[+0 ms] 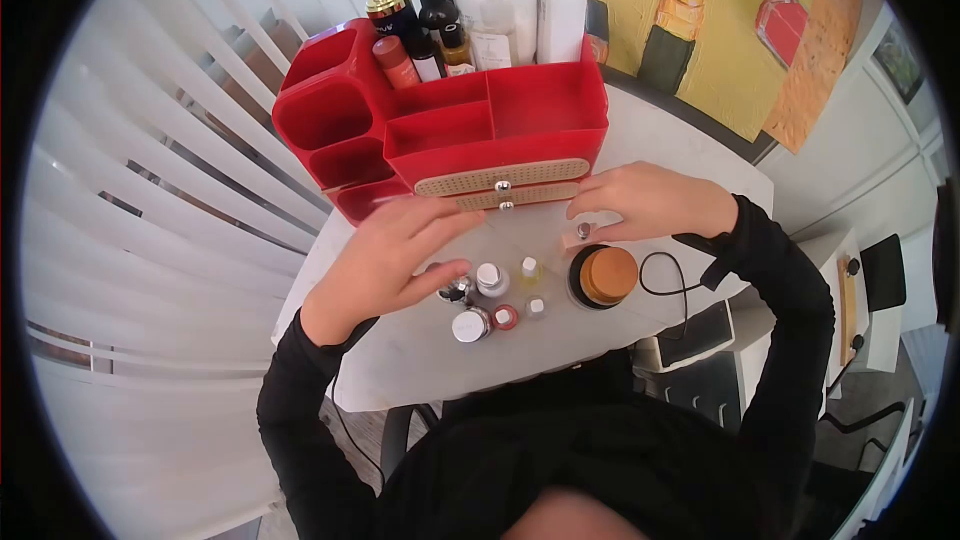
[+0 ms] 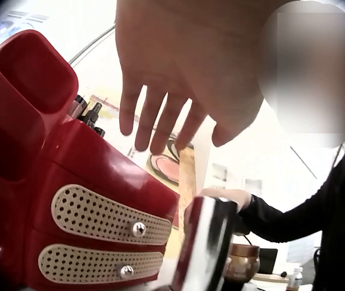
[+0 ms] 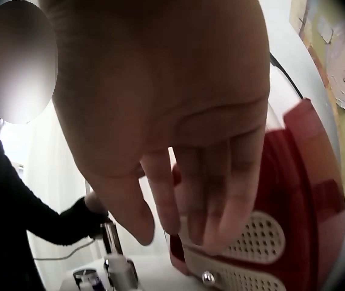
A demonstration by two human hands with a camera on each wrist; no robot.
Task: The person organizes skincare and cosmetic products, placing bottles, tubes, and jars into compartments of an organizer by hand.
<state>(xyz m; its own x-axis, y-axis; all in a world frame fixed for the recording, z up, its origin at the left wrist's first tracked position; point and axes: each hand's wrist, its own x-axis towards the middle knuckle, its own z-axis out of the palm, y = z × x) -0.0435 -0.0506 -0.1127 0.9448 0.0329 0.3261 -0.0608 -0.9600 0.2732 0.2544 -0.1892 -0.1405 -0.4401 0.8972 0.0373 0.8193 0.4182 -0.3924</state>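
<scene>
My left hand [image 1: 385,255], fingers extended, hovers over the table left of the red organizer's drawers [image 1: 505,187]. Below its thumb stands a shiny silver-capped bottle [image 1: 457,289], partly hidden. Around that are a white bottle with a silver cap [image 1: 491,279], a silver-lidded container [image 1: 470,325], a red bottle [image 1: 505,317], a yellow bottle [image 1: 530,270] and a small white-capped bottle [image 1: 536,308]. My right hand [image 1: 650,202], fingers relaxed and slightly bent, is at the organizer's right front. Its thumb lies beside a small pink bottle with a silver cap [image 1: 583,232]; no object shows between the fingers in the right wrist view.
Tall bottles and tubes, including a white bottle [image 1: 562,10], fill the organizer's back row. A brown-lidded jar [image 1: 610,275] stands near the right hand, with a black cable [image 1: 667,293] beside it. White blinds [image 1: 170,240] hang at the left; a lipstick painting [image 1: 690,20] stands behind.
</scene>
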